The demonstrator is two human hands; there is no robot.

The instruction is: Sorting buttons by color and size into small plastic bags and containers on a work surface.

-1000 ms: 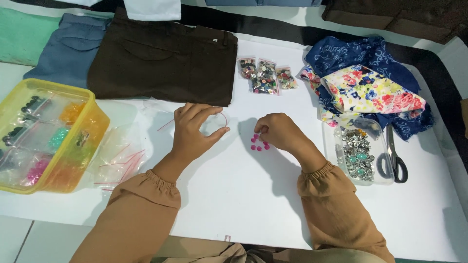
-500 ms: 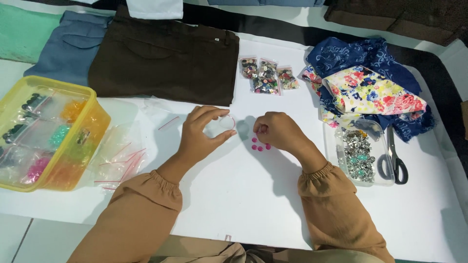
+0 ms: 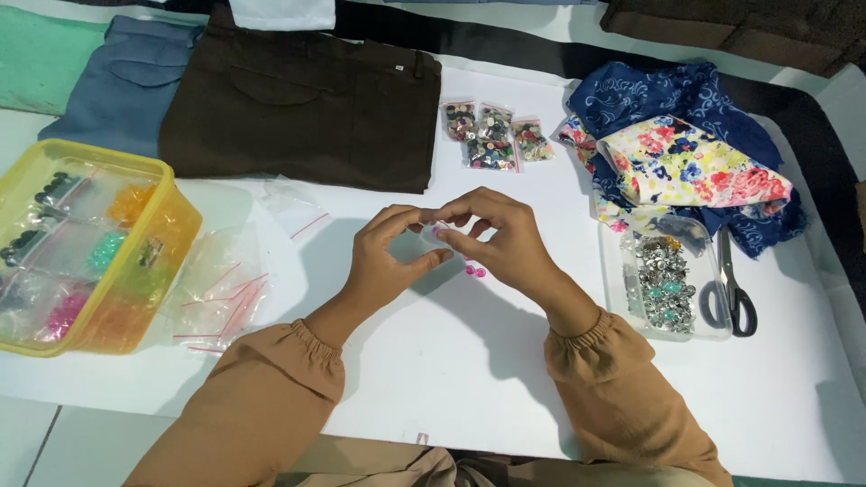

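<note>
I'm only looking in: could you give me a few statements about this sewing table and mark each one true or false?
1. Both hands meet over the white table, the left hand and right hand pinching a small clear bag between them. True.
2. The scissors lie in the yellow box. False: they lie at the right, beside the clear tray of metal pieces.
3. A few pink beads lie on the table under the right hand. True.
4. The brown trousers cover the three small bags of buttons. False: the bags lie uncovered to the right of them.
</note>
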